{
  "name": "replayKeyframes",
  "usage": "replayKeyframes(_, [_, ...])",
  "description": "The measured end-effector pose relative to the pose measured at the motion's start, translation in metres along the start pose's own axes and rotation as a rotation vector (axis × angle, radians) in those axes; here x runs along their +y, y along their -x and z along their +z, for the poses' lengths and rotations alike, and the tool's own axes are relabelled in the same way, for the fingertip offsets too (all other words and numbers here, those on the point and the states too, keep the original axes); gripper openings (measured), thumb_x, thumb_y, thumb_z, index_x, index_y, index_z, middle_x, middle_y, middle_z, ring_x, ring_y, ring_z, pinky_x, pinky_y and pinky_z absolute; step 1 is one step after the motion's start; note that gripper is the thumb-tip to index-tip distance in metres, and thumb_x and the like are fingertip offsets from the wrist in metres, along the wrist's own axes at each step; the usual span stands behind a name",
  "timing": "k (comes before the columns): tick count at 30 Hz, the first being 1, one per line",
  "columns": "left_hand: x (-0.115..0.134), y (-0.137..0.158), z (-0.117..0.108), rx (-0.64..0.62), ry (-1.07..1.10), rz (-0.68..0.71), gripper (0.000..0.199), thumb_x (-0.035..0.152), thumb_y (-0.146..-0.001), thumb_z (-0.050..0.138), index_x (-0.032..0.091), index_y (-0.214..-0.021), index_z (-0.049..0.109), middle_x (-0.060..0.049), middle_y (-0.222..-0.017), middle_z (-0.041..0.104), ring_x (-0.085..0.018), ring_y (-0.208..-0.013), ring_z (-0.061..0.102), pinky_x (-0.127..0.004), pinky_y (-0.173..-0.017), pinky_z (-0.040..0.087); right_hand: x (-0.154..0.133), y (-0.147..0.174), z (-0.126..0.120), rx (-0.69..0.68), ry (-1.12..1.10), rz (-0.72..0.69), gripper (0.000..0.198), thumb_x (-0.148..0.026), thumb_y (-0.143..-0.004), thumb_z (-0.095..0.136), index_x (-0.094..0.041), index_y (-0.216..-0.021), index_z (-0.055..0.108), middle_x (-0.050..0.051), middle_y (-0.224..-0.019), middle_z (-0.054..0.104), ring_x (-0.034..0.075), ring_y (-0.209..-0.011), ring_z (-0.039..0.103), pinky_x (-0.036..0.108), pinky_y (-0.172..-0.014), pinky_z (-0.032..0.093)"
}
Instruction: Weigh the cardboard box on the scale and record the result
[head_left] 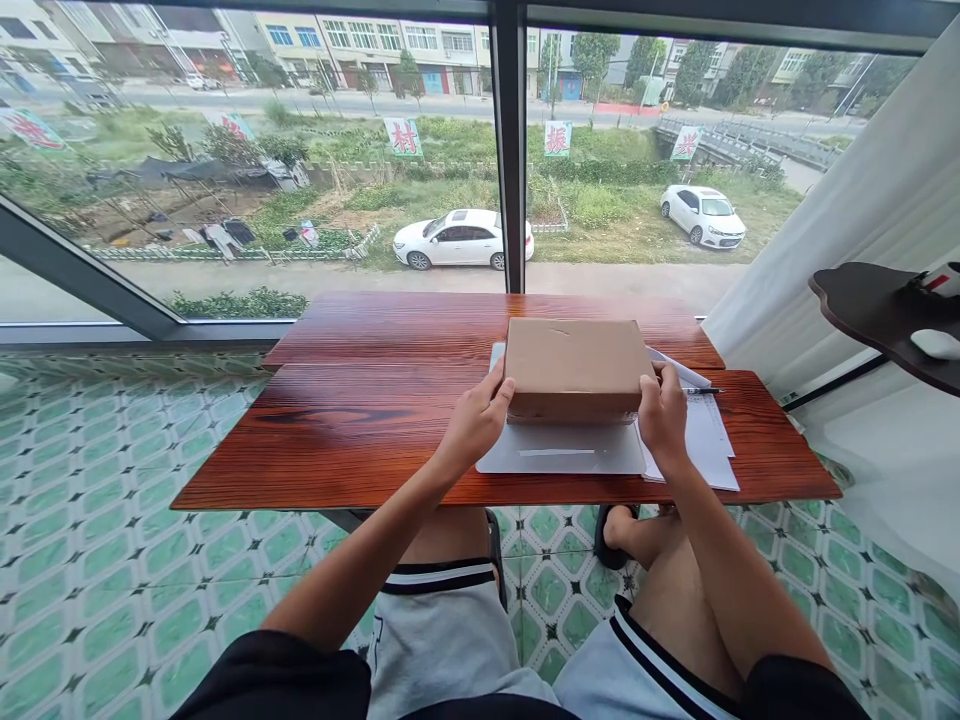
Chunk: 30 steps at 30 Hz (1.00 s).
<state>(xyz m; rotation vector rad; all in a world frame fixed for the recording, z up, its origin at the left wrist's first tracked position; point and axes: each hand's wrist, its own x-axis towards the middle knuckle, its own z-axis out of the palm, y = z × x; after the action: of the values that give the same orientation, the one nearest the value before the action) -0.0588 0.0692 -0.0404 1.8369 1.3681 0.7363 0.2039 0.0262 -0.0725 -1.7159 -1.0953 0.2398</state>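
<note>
A closed brown cardboard box [576, 358] is held between my two hands over the right half of the wooden table. My left hand [478, 412] grips its left side, thumb at the near corner. On the opposite side my right hand [664, 412] has its fingers wrapped round the right edge, thumb at the near right corner. Under the box lies a flat silver-grey laptop [559, 458], partly hidden by it. Whether the box rests on the laptop or is lifted a little, I cannot tell.
White papers [701, 440] and a black pen [701, 391] lie right of the laptop on the reddish-brown table [337, 430]. A dark wavy-edged shelf [862, 300] juts in at the right, near a white curtain [840, 200]. Windows stand behind the table.
</note>
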Motion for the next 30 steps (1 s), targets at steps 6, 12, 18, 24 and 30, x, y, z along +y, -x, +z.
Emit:
replayKeyframes(6, [-0.005, -0.002, 0.003, 0.002, 0.023, 0.006, 0.060, 0.048, -0.098, 0.034, 0.028, -0.155, 0.037, -0.004, -0.144, 0.060, -0.029, -0.134, 0.055, -0.047, -0.110, 0.046, 0.001, 0.000, 0.000, -0.010, 0.014, -0.005, 0.035, -0.049, -0.086, 0.040, -0.020, -0.099, 0.055, 0.009, -0.095, 0.065, 0.027, -0.085, 0.056, 0.038, -0.075, 0.037])
replayKeyframes(12, [-0.014, -0.005, 0.001, -0.065, 0.256, -0.002, 0.063, 0.055, -0.097, 0.038, 0.029, -0.153, 0.040, -0.003, -0.155, 0.049, -0.025, -0.136, 0.053, -0.041, -0.106, 0.052, 0.005, -0.005, -0.004, 0.005, 0.011, -0.039, 0.035, -0.051, -0.089, 0.041, -0.020, -0.097, 0.054, 0.008, -0.094, 0.065, 0.026, -0.087, 0.057, 0.038, -0.078, 0.038])
replayKeyframes(18, [-0.018, -0.006, -0.003, -0.111, 0.398, -0.003, 0.068, 0.063, -0.097, 0.033, 0.025, -0.153, 0.040, -0.008, -0.148, 0.056, -0.023, -0.132, 0.057, -0.042, -0.105, 0.053, 0.005, -0.010, -0.007, -0.014, -0.016, -0.050, 0.040, -0.054, -0.092, 0.041, -0.019, -0.102, 0.057, 0.011, -0.105, 0.066, 0.027, -0.097, 0.058, 0.040, -0.085, 0.040])
replayKeyframes(24, [-0.019, 0.008, -0.005, 0.274, 0.129, 0.359, 0.050, 0.041, -0.101, 0.037, 0.021, -0.146, 0.044, -0.013, -0.149, 0.052, -0.021, -0.138, 0.049, -0.042, -0.115, 0.043, 0.001, -0.008, -0.008, 0.150, -0.048, -0.199, 0.031, -0.042, -0.094, 0.046, -0.019, -0.115, 0.050, 0.013, -0.121, 0.057, 0.026, -0.113, 0.054, 0.044, -0.098, 0.040])
replayKeyframes(30, [-0.006, 0.028, -0.003, 0.531, 0.024, 1.030, 0.037, 0.023, -0.092, 0.046, 0.024, -0.129, 0.052, -0.007, -0.106, 0.065, -0.017, -0.100, 0.061, -0.036, -0.088, 0.054, -0.015, 0.012, -0.011, 0.376, 0.022, -0.756, 0.009, -0.026, -0.091, 0.045, -0.022, -0.099, 0.048, 0.006, -0.087, 0.049, 0.023, -0.085, 0.050, 0.041, -0.078, 0.039])
